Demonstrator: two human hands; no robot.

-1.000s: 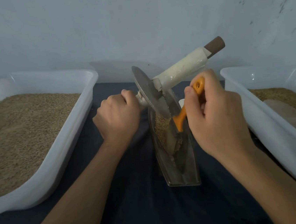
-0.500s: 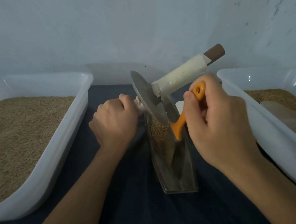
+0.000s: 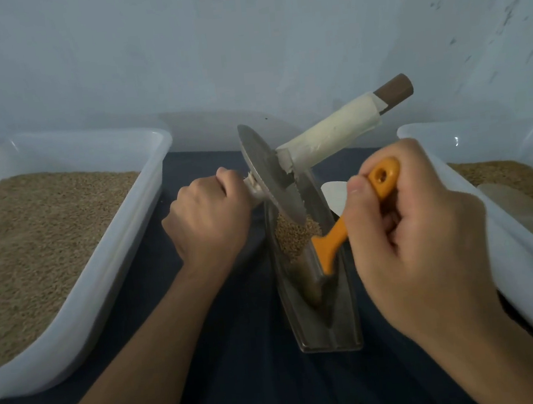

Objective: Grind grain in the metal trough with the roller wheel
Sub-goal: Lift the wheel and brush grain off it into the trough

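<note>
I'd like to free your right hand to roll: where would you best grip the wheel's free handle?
Grip the white-wrapped handle mid-length, coming from the right and above. It juts up and rightward off the tilted wheel, bare and round, clear of the trough.

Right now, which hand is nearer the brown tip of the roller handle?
Right. The right hand sits just below the brown tip, holding an orange scraper; the left hand grips the handle's opposite end, beyond the wheel.
</note>
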